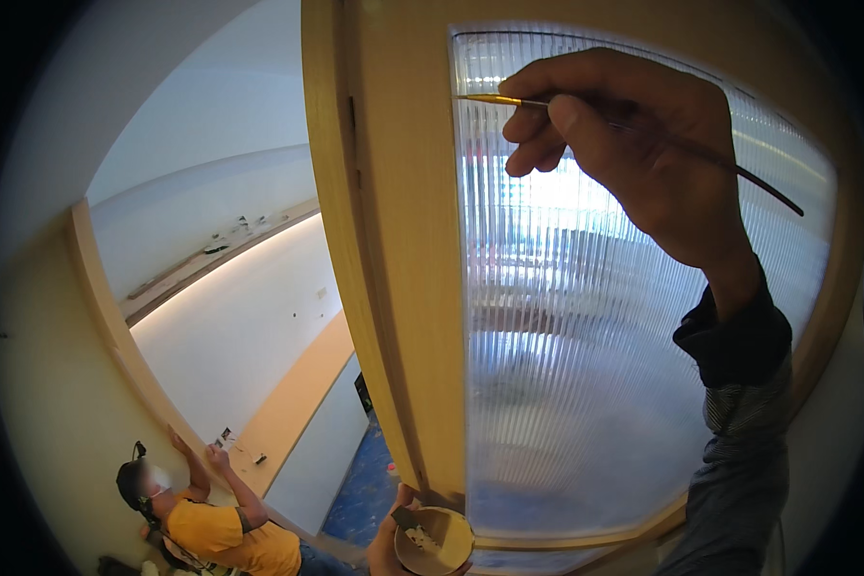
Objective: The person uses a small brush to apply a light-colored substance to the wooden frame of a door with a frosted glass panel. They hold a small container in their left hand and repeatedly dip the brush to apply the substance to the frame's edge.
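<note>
My right hand [619, 137] grips a thin artist's paintbrush [500, 99] with a dark handle. The bristle tip points left and lies at the inner edge of a wooden frame [410, 216], beside a ribbed glass panel [569, 403]; whether it touches the wood I cannot tell. Low in the view, my left hand [381, 540] holds a small round bowl [450, 536]. Inside the bowl are a dark flat piece and some pale material, near its left rim.
At the lower left a person in an orange shirt [212, 529] raises both hands by a wooden door frame [108, 345]. Beyond are a lit wall shelf [223, 255] with small items, a long wooden counter [295, 403] and a blue-covered floor [363, 482].
</note>
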